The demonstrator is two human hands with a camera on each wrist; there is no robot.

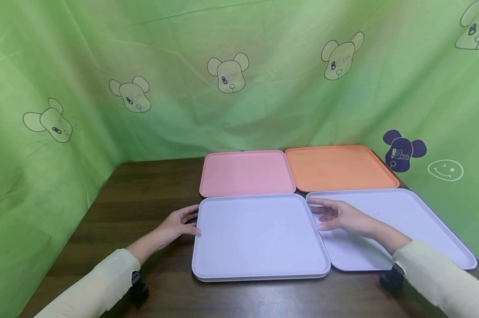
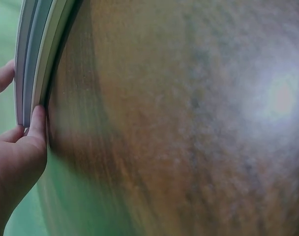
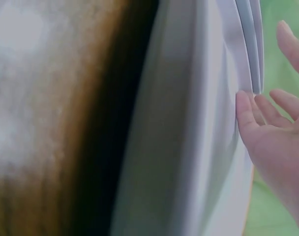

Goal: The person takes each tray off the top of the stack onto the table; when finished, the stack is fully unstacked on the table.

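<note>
A stack of rectangular trays (image 1: 259, 238), with a pale lilac one on top, lies on the table in the middle of the head view. At its left edge my left hand (image 1: 182, 223) grips the rim, thumb on top and fingers low at the side. The left wrist view shows the layered tray edges (image 2: 34, 64) between that thumb and the fingers (image 2: 38, 123). My right hand (image 1: 340, 216) is at the stack's right edge, above another lilac tray (image 1: 390, 229). In the right wrist view its fingertips (image 3: 244, 105) touch the stack's side, while the thumb stands apart.
Behind the stack lies a pink tray (image 1: 247, 174), with an orange tray (image 1: 340, 170) to its right. The dark wooden table (image 1: 144, 185) extends to the left and front. A green curtain (image 1: 176, 119) printed with bear faces hangs around the back and sides.
</note>
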